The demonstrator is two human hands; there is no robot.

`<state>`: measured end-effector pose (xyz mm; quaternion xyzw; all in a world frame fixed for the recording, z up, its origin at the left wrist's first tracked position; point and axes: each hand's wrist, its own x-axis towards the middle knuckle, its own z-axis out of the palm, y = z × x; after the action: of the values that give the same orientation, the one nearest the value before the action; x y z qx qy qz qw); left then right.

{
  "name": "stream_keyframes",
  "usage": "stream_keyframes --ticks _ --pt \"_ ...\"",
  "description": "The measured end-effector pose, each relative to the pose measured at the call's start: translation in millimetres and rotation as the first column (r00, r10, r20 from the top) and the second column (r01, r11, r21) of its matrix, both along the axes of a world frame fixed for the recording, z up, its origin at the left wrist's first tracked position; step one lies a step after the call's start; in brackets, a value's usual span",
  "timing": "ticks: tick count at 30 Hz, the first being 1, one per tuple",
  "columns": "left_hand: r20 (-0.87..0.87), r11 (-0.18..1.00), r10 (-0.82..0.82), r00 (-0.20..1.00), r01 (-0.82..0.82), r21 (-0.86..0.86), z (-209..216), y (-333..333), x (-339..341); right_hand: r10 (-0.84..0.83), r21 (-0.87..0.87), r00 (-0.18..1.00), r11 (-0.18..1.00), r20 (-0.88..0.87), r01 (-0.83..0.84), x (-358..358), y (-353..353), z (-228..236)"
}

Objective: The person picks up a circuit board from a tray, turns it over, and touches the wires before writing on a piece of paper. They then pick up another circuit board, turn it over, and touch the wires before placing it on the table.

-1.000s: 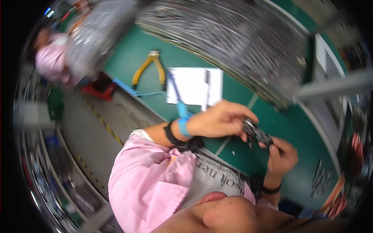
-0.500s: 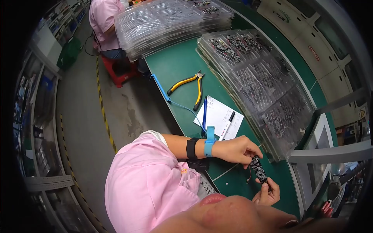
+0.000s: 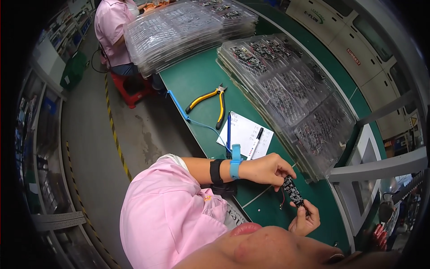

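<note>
Pinching opposite ends of a circuit board (image 3: 294, 191), the left hand (image 3: 268, 169) and right hand (image 3: 307, 219) hold it over the bench (image 3: 268, 215), near its near edge. Blurred a second ago, it shows sharply.

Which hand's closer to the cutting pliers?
Left. The left hand is below and right of the cutting pliers; the right hand is farther that way, at the lower end of the circuit board.

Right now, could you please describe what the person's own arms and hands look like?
The left hand is bare, without a glove. Its wrist wears a light-blue strap and a black band; a thin blue cord runs near the strap. A loose pink sleeve covers the upper arm. The right hand is bare too; its sleeve is hidden.
</note>
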<state>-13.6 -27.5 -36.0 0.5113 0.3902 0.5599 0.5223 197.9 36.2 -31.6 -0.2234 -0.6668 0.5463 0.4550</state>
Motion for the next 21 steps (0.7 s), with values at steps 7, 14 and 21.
stream_keyframes --ticks 7,14,21 --pt "0.041 1.000 -0.006 0.999 0.006 -0.013 0.5 1.5 3.3 -0.004 -0.012 1.000 1.000 -0.021 0.003 2.0 0.3 2.5" --pt "0.000 1.000 -0.001 1.000 0.001 -0.027 0.4 0.6 0.1 0.005 -0.006 1.000 1.000 0.021 -0.005 0.0 0.8 2.2" --pt "0.019 1.000 0.014 1.000 -0.014 -0.015 1.7 0.8 2.2 -0.004 -0.034 1.000 0.999 -0.023 0.003 1.3 3.1 2.6"
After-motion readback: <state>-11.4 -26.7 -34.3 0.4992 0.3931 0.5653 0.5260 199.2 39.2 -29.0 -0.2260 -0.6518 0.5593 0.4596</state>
